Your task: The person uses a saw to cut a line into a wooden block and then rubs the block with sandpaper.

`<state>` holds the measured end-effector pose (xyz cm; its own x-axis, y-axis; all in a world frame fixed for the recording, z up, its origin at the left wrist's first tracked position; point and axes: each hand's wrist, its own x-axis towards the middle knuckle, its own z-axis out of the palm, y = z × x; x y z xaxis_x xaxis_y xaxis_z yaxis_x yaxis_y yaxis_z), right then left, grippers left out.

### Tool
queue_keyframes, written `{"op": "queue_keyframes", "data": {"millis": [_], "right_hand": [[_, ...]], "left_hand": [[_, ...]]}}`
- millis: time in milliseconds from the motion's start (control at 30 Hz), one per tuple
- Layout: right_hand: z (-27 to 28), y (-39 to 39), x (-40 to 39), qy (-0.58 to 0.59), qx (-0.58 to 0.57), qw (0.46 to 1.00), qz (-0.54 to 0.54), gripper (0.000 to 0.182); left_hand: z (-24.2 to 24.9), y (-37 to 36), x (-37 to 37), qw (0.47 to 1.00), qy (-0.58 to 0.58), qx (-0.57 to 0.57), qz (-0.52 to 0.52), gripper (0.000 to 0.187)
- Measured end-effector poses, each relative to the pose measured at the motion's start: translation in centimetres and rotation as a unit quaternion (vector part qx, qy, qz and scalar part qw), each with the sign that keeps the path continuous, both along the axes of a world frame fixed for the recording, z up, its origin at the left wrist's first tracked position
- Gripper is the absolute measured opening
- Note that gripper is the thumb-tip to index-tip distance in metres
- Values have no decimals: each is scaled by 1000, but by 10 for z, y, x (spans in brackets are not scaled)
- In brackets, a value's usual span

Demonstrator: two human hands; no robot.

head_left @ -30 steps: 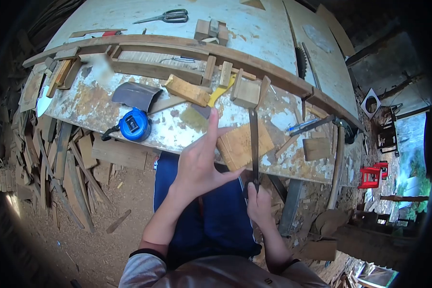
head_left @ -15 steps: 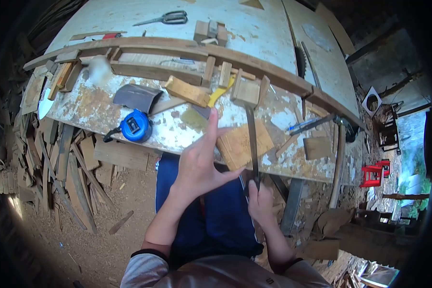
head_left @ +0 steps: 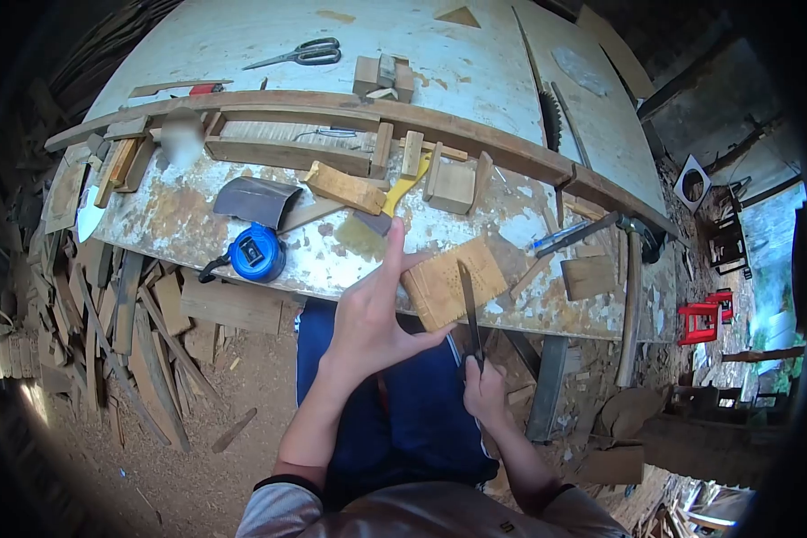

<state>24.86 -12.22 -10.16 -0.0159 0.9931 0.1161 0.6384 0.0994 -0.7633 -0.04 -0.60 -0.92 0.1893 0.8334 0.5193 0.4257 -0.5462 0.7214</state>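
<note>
A squared wooden block [head_left: 444,291] sits tilted at the bench's front edge. My left hand [head_left: 369,309] grips its near left side, the index finger pointing up along the block and the thumb stretched under its lower edge; the other fingers are partly hidden. In my right hand [head_left: 487,390], closed around the handle, is a long narrow dark file [head_left: 471,309]. The file stands across the block's upper face, with its tip over the middle of the wood. Beyond the block lie a yellow-handled brush [head_left: 405,190] and a small wooden piece [head_left: 345,186].
A blue tape measure [head_left: 257,253] and a curved dark sheet [head_left: 255,199] lie left on the paint-marked bench [head_left: 318,260]. To the right is a hammer [head_left: 632,296]. Scissors [head_left: 305,54] rest beyond the long wooden rail [head_left: 484,134]. Scrap wood [head_left: 139,350] piles up on the floor.
The file has been drawn back toward my body, so its tip now lies on the block instead of reaching past it. My left hand keeps its hold; the view has shifted slightly.
</note>
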Motion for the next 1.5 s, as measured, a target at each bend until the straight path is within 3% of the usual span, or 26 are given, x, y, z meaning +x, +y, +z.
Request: {"op": "queue_keyframes", "data": {"millis": [100,200,400,533,633,733,767,900,967,1067,1200,1333,1433,1500], "right_hand": [[28,2,-12,9,-26,999,-15,32],[-34,-21,12,-5,-33,999,-4,22],[36,1,-15,-3,-51,999,-17,22],[-14,-10,8,17,-23,1000,-8,21],[53,10,-20,15,-46,999,-12,20],[-19,-12,4,-11,-25,1000,-15,20],[-19,-11,4,4,-23,1000,-8,20],[34,-3,-10,-1,-50,999,-7,21],[39,6,-13,-8,-40,999,-3,21],[1,-1,1,7,-12,1000,7,21],[44,9,-19,12,-61,998,-13,23],[-24,-13,11,6,-31,999,-2,24],[38,8,-13,8,-42,999,-2,23],[41,3,-17,5,-43,999,-7,23]], "left_hand": [[3,1,1,1000,-7,0,2,152],[-3,2,0,1000,-13,13,2,147],[0,2,2,1000,-19,11,5,146],[1,2,1,1000,-13,1,-5,153],[3,0,3,1000,-16,-14,2,153],[2,1,2,1000,-15,-9,-2,153],[1,1,2,1000,-9,-3,-5,153],[-3,-4,4,1000,-25,-9,-4,151],[-2,1,4,999,-38,-5,-1,146],[0,2,3,1000,-25,10,-6,146],[1,-1,3,1000,-10,-20,2,155],[4,1,1,1000,-10,-4,-6,155],[0,-4,3,1000,-13,-16,-2,155],[5,-1,2,1000,-15,-21,-3,155]]}}
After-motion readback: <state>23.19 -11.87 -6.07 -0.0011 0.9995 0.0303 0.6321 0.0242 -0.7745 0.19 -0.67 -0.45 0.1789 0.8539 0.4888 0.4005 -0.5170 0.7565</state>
